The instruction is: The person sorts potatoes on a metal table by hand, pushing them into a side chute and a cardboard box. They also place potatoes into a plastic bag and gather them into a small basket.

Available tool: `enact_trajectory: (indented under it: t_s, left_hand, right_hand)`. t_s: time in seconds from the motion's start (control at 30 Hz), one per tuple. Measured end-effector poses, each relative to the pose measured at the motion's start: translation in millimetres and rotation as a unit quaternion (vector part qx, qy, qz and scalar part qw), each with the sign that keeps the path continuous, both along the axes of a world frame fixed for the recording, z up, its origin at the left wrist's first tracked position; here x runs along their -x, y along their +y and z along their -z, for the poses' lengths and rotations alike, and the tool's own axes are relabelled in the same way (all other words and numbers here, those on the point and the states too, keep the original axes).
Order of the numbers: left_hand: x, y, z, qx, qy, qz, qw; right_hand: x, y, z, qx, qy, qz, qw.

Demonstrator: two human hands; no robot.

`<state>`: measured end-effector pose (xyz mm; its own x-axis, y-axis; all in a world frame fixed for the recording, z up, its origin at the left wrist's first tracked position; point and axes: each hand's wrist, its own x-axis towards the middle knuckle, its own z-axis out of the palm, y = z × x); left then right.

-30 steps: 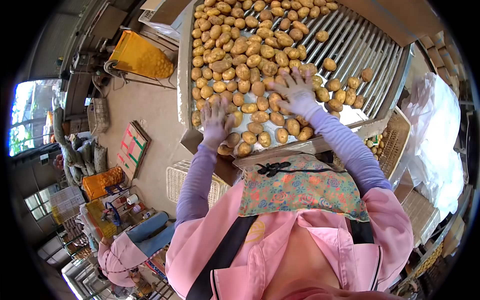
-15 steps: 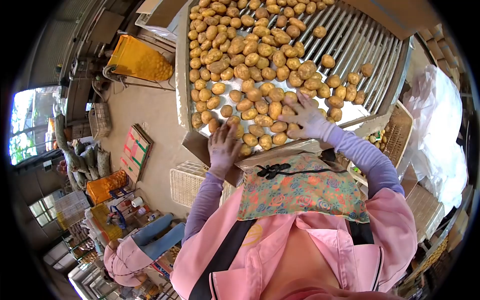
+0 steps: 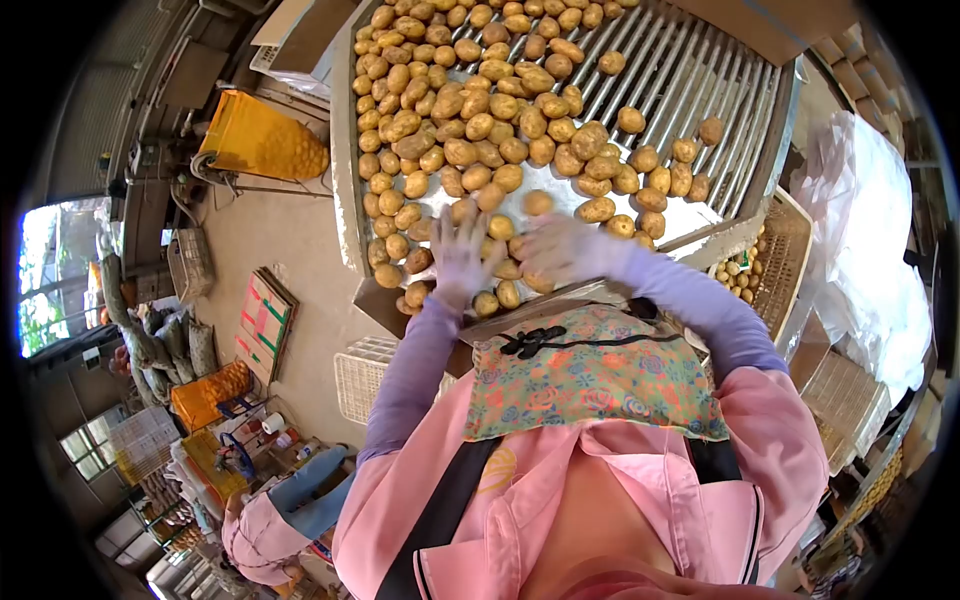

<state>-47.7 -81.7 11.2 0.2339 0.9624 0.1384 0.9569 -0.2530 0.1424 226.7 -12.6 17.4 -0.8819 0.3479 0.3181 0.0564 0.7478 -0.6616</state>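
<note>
Many yellow-brown potatoes (image 3: 480, 126) lie on a metal sorting table with steel rollers (image 3: 690, 90) at its right and a smooth plate nearer me. My left hand (image 3: 461, 262), in a pale glove, rests over the potatoes near the front edge, fingers spread and pointing away from me. My right hand (image 3: 566, 250), also gloved, is blurred and lies just right of it, over potatoes at the front; its fingers are smeared by motion. Whether it holds a potato cannot be made out.
Below the table's right edge a plastic basket (image 3: 783, 262) holds potatoes. White plastic sheeting (image 3: 868, 250) hangs at the right. A white crate (image 3: 366, 380) stands at the left front. Another person (image 3: 270, 530) in pink is at the lower left. An orange sack (image 3: 265, 140) hangs left.
My left hand has moved right and inward over the potatoes. My right hand has moved left, closer to it. Potatoes near the front have shifted, and the whole view has moved slightly.
</note>
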Motion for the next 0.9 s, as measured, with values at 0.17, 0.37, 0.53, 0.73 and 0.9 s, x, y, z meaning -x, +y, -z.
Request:
enact_trajectory:
  t_s: [0.17,0.37,0.53,0.73,0.9]
  left_hand:
    - [80,-48,-4,0.011,0.056,0.1,0.993]
    - [67,30,12,0.083,-0.019,-0.161,0.983]
    - [-35,48,-17,0.03,-0.021,-0.105,0.994]
    - [21,-50,2,0.065,-0.117,-0.089,0.987]
    - [85,-74,-13,0.168,-0.048,-0.151,0.973]
  right_hand:
    - [-132,55,-38,-0.232,-0.37,0.504,0.745]
    - [-77,27,-26,-0.047,-0.477,0.409,0.777]
    - [-26,3,-26,-0.06,-0.413,0.292,0.86]
    - [-62,-8,-20,-0.082,-0.359,0.165,0.915]
    - [-16,-2,-33,-0.109,-0.324,0.042,0.939]
